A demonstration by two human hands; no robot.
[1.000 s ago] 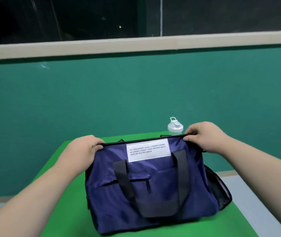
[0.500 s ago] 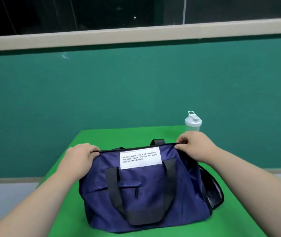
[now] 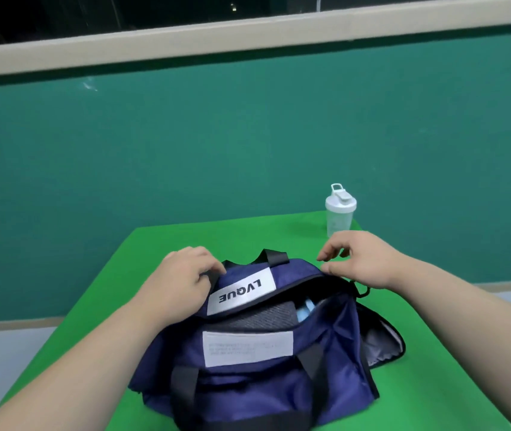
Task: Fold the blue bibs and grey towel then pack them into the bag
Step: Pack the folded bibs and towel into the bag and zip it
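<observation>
The bag [image 3: 248, 377] now gapes where its mouth was held shut, the left hand [image 3: 179, 281] gripping the far flap back to expose the packed grey towel [image 3: 263, 315] and blue bibs [image 3: 305, 309], while the right hand [image 3: 363, 259] hovers at the rim, fingers loosely curled and apparently holding nothing.

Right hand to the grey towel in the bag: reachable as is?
Likely yes. The left hand holds the bag flap back, so the mouth gapes over the grey towel; the right hand hovers beside it, apparently empty.
</observation>
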